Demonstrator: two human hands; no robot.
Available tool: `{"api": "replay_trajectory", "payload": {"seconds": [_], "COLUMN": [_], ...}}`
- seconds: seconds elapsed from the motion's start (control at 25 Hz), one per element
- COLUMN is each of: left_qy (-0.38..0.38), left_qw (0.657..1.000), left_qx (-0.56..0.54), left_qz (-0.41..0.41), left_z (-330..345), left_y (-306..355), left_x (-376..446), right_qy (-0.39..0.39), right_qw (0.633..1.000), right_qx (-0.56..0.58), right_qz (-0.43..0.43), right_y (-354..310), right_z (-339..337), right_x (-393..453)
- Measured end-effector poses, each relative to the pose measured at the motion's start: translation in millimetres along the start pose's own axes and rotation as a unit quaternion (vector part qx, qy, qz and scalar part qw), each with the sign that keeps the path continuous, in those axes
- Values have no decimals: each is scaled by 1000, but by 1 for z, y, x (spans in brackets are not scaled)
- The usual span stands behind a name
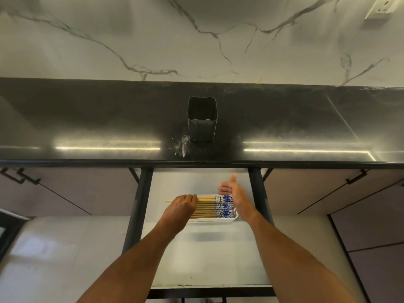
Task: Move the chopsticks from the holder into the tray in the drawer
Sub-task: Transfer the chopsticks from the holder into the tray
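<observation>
A dark square holder [202, 122] stands upright on the black counter and looks empty. Below it the drawer [196, 248] is pulled out. A white tray [213, 220] lies in its far half with several wooden chopsticks [209, 209] with blue-and-white patterned ends lying side by side, ends to the right. My left hand [181, 207] rests over their thin ends with fingers curled on the topmost chopstick, whose tip sticks out left of the tray. My right hand [232, 191] is flat and open, palm against the patterned ends.
The black counter [87, 123] runs across the view with a marble wall behind. Dark drawer rails [140, 204] flank the drawer. Cabinet fronts with black handles [20, 177] sit to either side. A wall socket [381, 8] is at the top right.
</observation>
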State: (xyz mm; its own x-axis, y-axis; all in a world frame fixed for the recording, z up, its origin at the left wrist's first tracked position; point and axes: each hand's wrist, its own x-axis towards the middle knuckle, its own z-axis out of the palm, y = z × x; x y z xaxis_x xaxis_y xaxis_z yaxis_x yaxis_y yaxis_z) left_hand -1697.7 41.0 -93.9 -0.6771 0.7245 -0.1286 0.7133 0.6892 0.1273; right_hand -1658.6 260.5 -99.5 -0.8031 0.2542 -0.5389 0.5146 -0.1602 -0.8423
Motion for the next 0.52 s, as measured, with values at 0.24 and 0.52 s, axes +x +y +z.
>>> {"api": "replay_trajectory", "payload": {"seconds": [0.24, 0.52], "left_qy": [-4, -20], "left_qw": [1000, 1000], "left_qx": [9, 10], "left_qz": [2, 11], "left_z": [3, 28], "left_y": [5, 9], "left_x": [5, 17], "right_qy": [4, -4], "right_qw": [736, 583], "right_qx": [-608, -778], "right_qz": [-299, -233], "right_y": [11, 37], "right_z": [5, 15], "right_x": [-17, -7]}}
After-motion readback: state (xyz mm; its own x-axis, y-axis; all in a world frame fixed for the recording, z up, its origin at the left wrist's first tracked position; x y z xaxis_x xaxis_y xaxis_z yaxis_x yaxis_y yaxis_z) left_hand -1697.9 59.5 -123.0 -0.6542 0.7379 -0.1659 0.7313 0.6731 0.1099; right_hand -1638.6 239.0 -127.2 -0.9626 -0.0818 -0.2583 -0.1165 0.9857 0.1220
